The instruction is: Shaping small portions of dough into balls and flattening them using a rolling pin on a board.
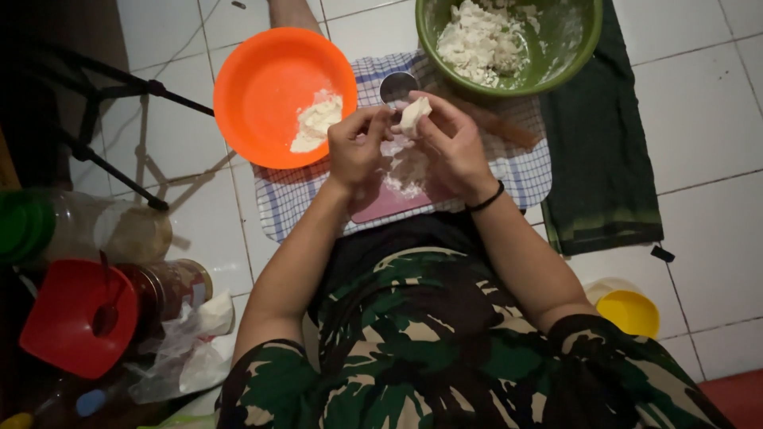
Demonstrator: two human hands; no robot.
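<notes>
Dough lump (415, 114) pinched btwn both hands, held in air just above pink board (389, 202), approx centre of view. Right hand (455, 147) closed round lump from 3 o'clock side, fingertips on it; left hand (358, 147) touching from 9 o'clock, thumb and fingers curled in, gripping same piece.

Risks, as judged:
- Lump soft, looks sticky; could tear or drop onto floured board if pulled too hard.
- Orange bowl (284, 97) at 10 o'clock overhangs checked cloth (524, 171) edge; elbow nudge could tip it, w/ dough portion (316, 121) inside.
- Small metal cup (397, 86) at 12 o'clock sits right beyond fingers; easy to knock.
- Green bowl (509, 44) at 1 o'clock near, flour spill possible.
- Rolling pin (493, 123) partly hidden behind right hand; could roll off cloth.
</notes>
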